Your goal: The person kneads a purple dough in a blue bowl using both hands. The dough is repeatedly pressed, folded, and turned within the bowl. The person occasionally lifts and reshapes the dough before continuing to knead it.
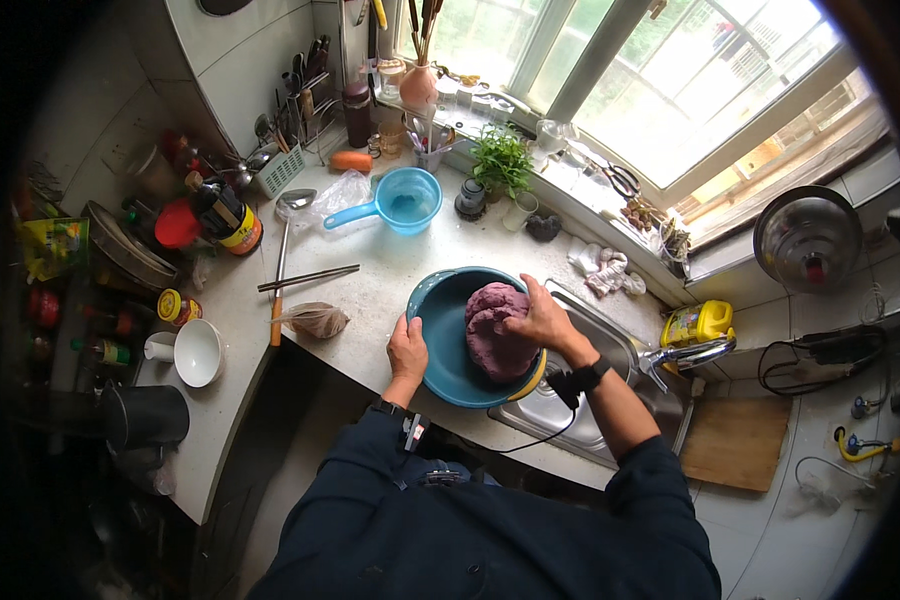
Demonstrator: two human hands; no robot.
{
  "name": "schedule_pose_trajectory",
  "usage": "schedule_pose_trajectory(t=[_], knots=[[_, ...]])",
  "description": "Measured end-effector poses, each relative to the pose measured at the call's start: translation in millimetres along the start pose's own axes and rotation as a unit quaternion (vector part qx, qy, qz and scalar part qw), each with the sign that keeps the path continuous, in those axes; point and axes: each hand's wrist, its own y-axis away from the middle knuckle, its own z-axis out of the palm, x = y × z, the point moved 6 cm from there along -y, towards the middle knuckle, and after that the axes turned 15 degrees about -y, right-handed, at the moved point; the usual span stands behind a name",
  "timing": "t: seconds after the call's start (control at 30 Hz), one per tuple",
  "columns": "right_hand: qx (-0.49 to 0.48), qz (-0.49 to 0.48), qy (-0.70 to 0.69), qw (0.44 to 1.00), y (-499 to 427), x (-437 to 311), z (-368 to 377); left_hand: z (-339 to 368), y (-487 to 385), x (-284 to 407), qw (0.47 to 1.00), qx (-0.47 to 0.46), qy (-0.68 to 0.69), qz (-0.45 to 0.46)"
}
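Note:
A teal plastic basin (436, 352) stands at the counter's front edge, its right side reaching over the sink. Inside, toward the right wall, lies a thick lump of purple dough (499, 337) with a fold across its upper part. My left hand (407, 351) grips the basin's left rim, thumb on the inner side. Over the dough's right side, my right hand (546, 319) holds it with the thumb pressed on top; its other fingers are partly hidden. A dark strap with a small device sits on each wrist.
A stainless steel sink (622, 352) with a faucet (686, 354) lies right of the basin. Leftward are chopsticks (309, 277), a ladle (279, 262), a tied plastic bag (319, 320) and a white bowl (199, 352). Behind stand a blue strainer (409, 199) and a green plant (501, 157).

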Motion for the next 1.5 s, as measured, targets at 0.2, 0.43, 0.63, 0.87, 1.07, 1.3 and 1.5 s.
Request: schedule_pose_trajectory(t=[0.2, 0.43, 0.63, 0.87, 1.07, 1.3, 1.5], knots=[[0.069, -0.154, 0.081, 0.982, 52.7, -28.9, 35.4, 2.4, -0.8, 4.6, 0.999, -0.032, 0.007, -0.008], [0.162, -0.141, 0.152, 0.965, 74.3, -8.6, 99.9, 0.4, 0.7, 9.7, 0.999, -0.030, 0.042, -0.016], [0.150, -0.121, 0.203, 0.960, 51.5, 3.7, 125.7, -1.3, 2.2, 8.6, 0.998, -0.048, 0.041, -0.014], [0.112, -0.001, 0.177, 0.978, 1.3, 16.8, 118.8, 0.6, 2.0, 5.7, 0.999, -0.039, 0.006, 0.022], [0.073, 0.066, 0.038, 0.994, -9.5, 11.8, 82.7, 4.4, -6.4, 0.4, 0.998, -0.030, -0.026, 0.040], [-0.022, 0.173, 0.091, 0.980, -75.2, -0.3, 96.1, 1.8, -5.1, -0.6, 0.997, -0.051, -0.024, 0.060], [-0.016, -0.033, 0.188, 0.981, -40.6, -33.3, 119.6, -5.9, 2.5, 7.2, 1.000, 0.027, 0.002, 0.001]])
